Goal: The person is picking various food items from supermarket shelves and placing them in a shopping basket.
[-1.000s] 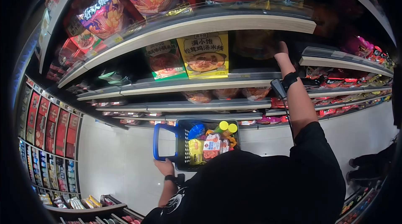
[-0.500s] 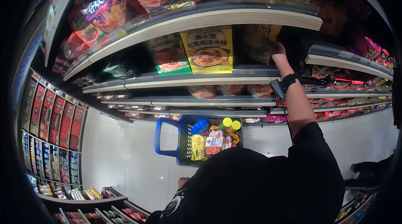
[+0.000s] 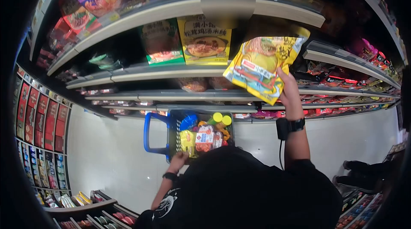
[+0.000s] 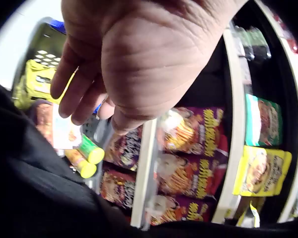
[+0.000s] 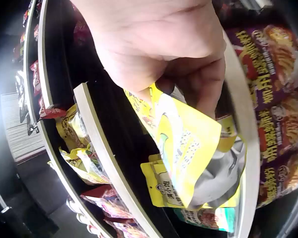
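My right hand [image 3: 290, 90] grips a yellow food pouch [image 3: 265, 64] by its right side, in front of the shelves. In the right wrist view, thumb and fingers pinch the pouch [image 5: 184, 139] along one edge, and its grey underside shows. Down by the near side of the shopping basket [image 3: 171, 137], my left hand [image 3: 180, 159] hangs loosely. Its fingers [image 4: 84, 96] are relaxed with nothing between them in the left wrist view. Inside the basket lie a yellow packet [image 3: 187, 141], a blue packet [image 3: 189, 122], a meat tray [image 3: 204, 138] and two yellow-capped canisters [image 3: 218, 118].
A yellow noodle pack [image 3: 206, 43] and a green one [image 3: 160, 45] stand on the shelf to the left of the pouch. A wooden shelf edge [image 3: 162, 12] juts out above them. At the right, another person's dark shoes [image 3: 351, 182] show on the floor.
My right hand has come out of the dark shelf, bringing the yellow pouch forward and down. My left hand left the basket handle's end, dropped mostly from sight, and is back beside the basket.
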Demonstrator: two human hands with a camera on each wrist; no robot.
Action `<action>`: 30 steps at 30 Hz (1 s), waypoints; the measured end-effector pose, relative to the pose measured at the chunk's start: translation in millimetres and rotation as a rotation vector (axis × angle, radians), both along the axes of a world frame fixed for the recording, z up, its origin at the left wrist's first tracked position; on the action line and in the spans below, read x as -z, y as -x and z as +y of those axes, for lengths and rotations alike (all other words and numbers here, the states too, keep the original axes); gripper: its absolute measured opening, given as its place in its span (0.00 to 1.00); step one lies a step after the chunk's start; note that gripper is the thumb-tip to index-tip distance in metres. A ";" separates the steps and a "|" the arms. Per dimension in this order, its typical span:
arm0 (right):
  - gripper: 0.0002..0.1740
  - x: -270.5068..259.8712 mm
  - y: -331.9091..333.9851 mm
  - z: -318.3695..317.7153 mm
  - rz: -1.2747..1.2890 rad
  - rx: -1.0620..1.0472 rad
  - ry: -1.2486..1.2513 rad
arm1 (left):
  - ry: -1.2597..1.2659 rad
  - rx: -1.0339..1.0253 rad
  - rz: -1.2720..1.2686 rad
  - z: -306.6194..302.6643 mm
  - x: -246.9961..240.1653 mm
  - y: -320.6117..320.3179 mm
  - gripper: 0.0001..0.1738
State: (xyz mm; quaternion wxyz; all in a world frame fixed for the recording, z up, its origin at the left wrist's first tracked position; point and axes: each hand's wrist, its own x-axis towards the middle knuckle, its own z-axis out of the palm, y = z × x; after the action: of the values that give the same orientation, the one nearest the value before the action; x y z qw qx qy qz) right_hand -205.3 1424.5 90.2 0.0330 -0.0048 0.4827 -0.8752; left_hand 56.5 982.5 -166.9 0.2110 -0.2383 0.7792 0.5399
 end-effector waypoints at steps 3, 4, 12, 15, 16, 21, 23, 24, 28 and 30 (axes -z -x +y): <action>0.19 25.9 -46.6 -7.6 -0.089 -0.061 0.099 | -0.017 0.267 0.107 18.6 -58.8 49.2 0.21; 0.20 42.8 -54.4 -4.4 -0.163 -0.100 0.083 | -0.097 0.294 0.204 31.3 -87.3 64.5 0.22; 0.24 51.8 -96.9 -46.8 -0.157 -0.429 -0.183 | -0.880 0.113 0.374 90.0 -192.8 128.1 0.32; 0.24 52.5 -106.3 -62.9 -0.121 -0.496 -0.359 | -0.979 0.201 0.364 97.7 -199.5 130.1 0.33; 0.24 52.9 -106.2 -65.3 -0.118 -0.536 -0.421 | -0.990 0.242 0.335 99.0 -203.0 130.5 0.37; 0.25 38.2 -99.4 -75.5 -0.076 -0.534 -0.549 | -1.006 0.104 0.316 105.8 -213.2 128.2 0.28; 0.24 36.6 -97.4 -83.6 0.010 -0.448 -0.568 | -0.998 0.069 0.318 101.4 -212.1 126.3 0.26; 0.23 40.8 -93.9 -86.3 0.039 -0.431 -0.550 | -0.965 0.052 0.321 101.6 -212.7 124.3 0.24; 0.19 54.2 -91.7 -99.1 -0.003 -0.284 -0.465 | -0.854 0.005 0.379 100.5 -205.8 123.4 0.20; 0.19 64.7 -88.5 -104.3 -0.041 -0.206 -0.367 | -0.634 0.075 0.374 95.5 -206.5 126.2 0.20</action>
State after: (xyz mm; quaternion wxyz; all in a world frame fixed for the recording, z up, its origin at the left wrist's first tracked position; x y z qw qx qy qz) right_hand -116.9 1320.2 25.6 0.1323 -0.0299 0.6303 -0.7644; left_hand -69.7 1078.0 39.7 0.1480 -0.0298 0.6064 0.7807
